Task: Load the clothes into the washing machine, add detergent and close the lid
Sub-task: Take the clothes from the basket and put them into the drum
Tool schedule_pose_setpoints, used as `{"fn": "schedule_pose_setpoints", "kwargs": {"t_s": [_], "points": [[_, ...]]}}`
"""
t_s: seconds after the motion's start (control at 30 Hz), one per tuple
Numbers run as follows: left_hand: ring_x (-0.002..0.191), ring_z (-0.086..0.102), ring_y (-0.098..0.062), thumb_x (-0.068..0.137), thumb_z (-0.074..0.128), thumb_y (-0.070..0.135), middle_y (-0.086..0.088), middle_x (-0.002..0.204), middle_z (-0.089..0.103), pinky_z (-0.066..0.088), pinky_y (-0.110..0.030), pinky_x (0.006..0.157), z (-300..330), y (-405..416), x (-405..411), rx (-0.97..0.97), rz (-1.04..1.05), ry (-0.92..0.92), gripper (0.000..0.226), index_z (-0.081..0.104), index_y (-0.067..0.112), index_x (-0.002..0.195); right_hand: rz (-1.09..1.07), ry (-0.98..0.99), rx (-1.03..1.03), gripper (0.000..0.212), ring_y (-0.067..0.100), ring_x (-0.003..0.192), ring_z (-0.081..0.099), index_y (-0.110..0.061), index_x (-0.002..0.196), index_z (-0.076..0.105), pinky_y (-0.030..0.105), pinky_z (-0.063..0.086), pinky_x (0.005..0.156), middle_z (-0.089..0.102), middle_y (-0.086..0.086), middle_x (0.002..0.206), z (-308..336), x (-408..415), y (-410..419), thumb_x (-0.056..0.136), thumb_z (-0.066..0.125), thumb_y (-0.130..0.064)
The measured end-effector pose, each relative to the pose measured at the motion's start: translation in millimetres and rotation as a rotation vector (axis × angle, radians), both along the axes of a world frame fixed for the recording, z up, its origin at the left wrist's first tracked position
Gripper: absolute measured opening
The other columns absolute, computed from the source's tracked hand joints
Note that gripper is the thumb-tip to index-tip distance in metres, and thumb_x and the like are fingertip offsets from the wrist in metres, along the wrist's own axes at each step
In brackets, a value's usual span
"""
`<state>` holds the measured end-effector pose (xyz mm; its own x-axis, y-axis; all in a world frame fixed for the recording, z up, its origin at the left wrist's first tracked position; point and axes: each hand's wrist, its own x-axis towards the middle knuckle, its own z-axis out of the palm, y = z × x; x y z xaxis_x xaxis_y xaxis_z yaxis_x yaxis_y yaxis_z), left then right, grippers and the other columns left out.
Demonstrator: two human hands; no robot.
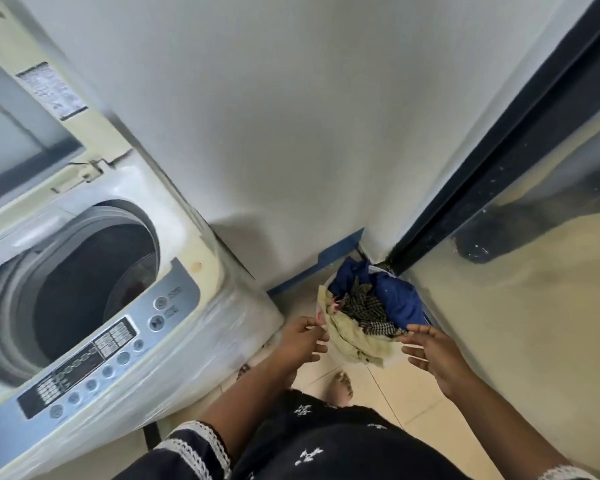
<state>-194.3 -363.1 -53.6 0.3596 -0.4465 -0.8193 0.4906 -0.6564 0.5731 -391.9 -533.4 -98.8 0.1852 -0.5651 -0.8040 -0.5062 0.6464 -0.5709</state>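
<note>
Room ahead of me: plain white wall [291, 116] — blue skirting strip [312, 271] at its foot; cream tiled floor [413, 393]; black-framed glass door [520, 140] to my right — daylight even.

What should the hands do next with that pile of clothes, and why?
Probably lower both hands and take hold of the clothes pile on the floor. The left hand and right hand are open on either side of it, holding nothing, and the washing machine lid is up, its drum looking nearly empty.
</note>
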Motion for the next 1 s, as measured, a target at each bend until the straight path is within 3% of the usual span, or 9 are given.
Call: {"fn": "schedule_pose_setpoints", "kwargs": {"t_s": [0.33,0.5,0.57,0.67,0.73,0.87,1.0], "points": [[0.077,0.06,-0.015,0.096,0.054,0.016,-0.005,0.099,0.065,0.046,-0.027,0.071,-24,-50,3,0.077,-0.19,-0.071,0.018,0.058,0.014,0.114,0.1,0.076,0.02,0.013,0.023,0.081,0.066,-0.015,0.105,0.062,0.036,0.051,0.076,0.07,0.012,0.1,-36,-1,-38,0.096,0.055,-0.008],[0.088,0.062,-0.018,0.096,0.058,0.022,-0.01,0.111,0.064,0.049,-0.033,0.08,-65,-63,12,0.154,-0.302,-0.074,0.024,0.057,0.016,0.119,0.175,0.132,0.029,0.019,0.019,0.07,0.06,-0.009,0.11,0.06,0.03,0.046,0.064,0.065,0.008,0.091,-79,18,-44,0.093,0.055,-0.004],[0.097,0.064,-0.02,0.096,0.059,0.026,-0.009,0.116,0.064,0.05,-0.035,0.087,-92,-70,14,0.173,-0.35,-0.079,0.023,0.057,0.02,0.119,0.232,0.153,0.026,0.019,0.021,0.075,0.062,-0.01,0.109,0.061,0.03,0.048,0.064,0.066,0.01,0.097,-105,31,-44,0.091,0.059,-0.007],[0.102,0.059,-0.019,0.096,0.061,0.025,-0.007,0.119,0.062,0.047,-0.032,0.088,-141,-84,21,0.15,-0.42,-0.106,0.026,0.056,0.023,0.121,0.385,0.219,-0.031,0.02,0.032,0.098,0.066,-0.018,0.105,0.065,0.041,0.054,0.085,0.069,0.012,0.106,-162,50,-46,0.085,0.066,-0.016],[0.102,0.056,-0.017,0.096,0.061,0.024,-0.004,0.119,0.059,0.045,-0.031,0.089,-179,-95,25,0.142,-0.45,-0.116,0.034,0.054,0.021,0.129,0.509,0.28,-0.079,0.028,0.033,0.107,0.063,-0.016,0.114,0.064,0.037,0.048,0.089,0.068,0.013,0.114,-200,64,-47,0.085,0.066,-0.018],[0.103,0.056,-0.018,0.096,0.06,0.022,-0.002,0.111,0.057,0.047,-0.037,0.096,-246,-115,33,0.123,-0.462,-0.161,0.038,0.054,0.019,0.133,0.752,0.335,-0.156,0.052,0.039,0.125,0.048,-0.022,0.138,0.05,0.037,0.043,0.102,0.039,0.017,0.142,-270,88,-50,0.088,0.064,-0.025],[0.101,0.057,-0.016,0.097,0.058,0.019,0.0,0.106,0.059,0.046,-0.035,0.098,-294,-121,36,0.109,-0.408,-0.172,0.037,0.054,0.017,0.134,0.965,0.443,-0.18,0.064,0.04,0.145,0.014,-0.042,0.148,0.033,0.051,0.019,0.119,0.0,0.012,0.162,-322,110,-48,0.09,0.061,-0.039]]}}
